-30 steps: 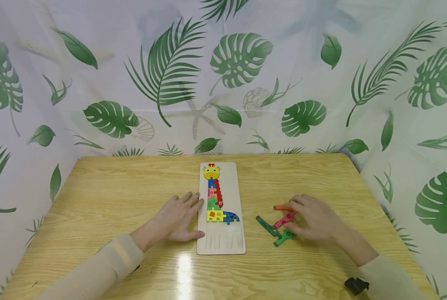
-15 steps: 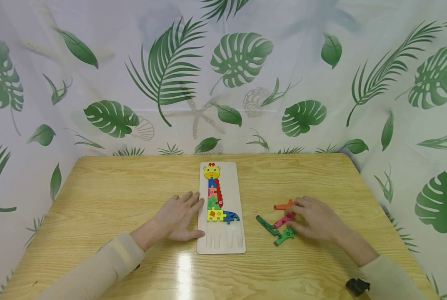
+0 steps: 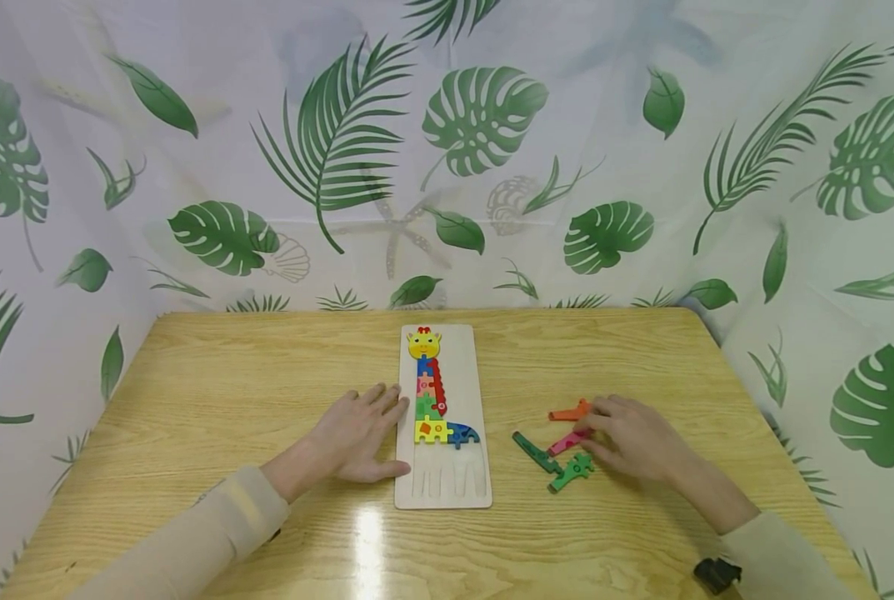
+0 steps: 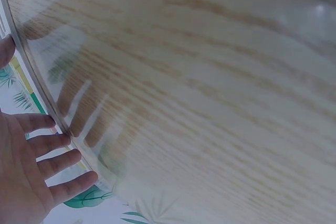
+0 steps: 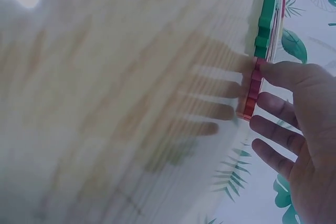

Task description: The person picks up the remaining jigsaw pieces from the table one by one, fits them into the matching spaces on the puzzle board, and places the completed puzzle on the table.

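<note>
The right hand (image 3: 636, 439) pinches a slim pink puzzle piece (image 3: 566, 443), apparently selecting it. Next calls for a straight lift.

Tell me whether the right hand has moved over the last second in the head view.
Yes, slightly: the right hand has shifted rightward, away from the board, uncovering more of the orange piece.
</note>
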{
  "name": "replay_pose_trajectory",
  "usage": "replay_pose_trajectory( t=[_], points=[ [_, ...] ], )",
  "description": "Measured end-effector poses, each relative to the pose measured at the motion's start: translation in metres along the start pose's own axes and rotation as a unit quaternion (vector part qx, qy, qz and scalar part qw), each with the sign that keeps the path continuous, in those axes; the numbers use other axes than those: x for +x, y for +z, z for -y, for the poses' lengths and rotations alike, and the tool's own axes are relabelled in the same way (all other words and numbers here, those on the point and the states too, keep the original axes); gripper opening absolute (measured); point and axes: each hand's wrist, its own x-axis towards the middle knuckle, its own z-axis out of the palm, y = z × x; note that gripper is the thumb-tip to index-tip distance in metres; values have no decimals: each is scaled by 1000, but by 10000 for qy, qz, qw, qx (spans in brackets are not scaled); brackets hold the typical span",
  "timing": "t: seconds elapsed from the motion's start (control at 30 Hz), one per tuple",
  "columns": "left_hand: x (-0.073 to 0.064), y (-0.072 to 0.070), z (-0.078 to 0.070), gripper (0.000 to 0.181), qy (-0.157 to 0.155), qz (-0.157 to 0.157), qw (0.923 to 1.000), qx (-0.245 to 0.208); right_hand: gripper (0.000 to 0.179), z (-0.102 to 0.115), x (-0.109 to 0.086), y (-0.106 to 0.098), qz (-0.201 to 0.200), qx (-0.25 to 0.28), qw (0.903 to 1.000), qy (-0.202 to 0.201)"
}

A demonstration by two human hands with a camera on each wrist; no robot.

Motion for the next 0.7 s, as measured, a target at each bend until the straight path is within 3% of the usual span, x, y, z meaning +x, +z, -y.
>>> replay_pose_trajectory(
  t=[0.47, 0.7],
  points=[
    [1, 1, 0, 99, -61, 109, 9999, 19, 16, -13, -11, 0, -253, 14, 9997, -71],
    [1, 2, 0, 99, -59, 110, 9999, 40, 16, -23, -19, -2, -185, 37, 9998, 65]
  ],
)
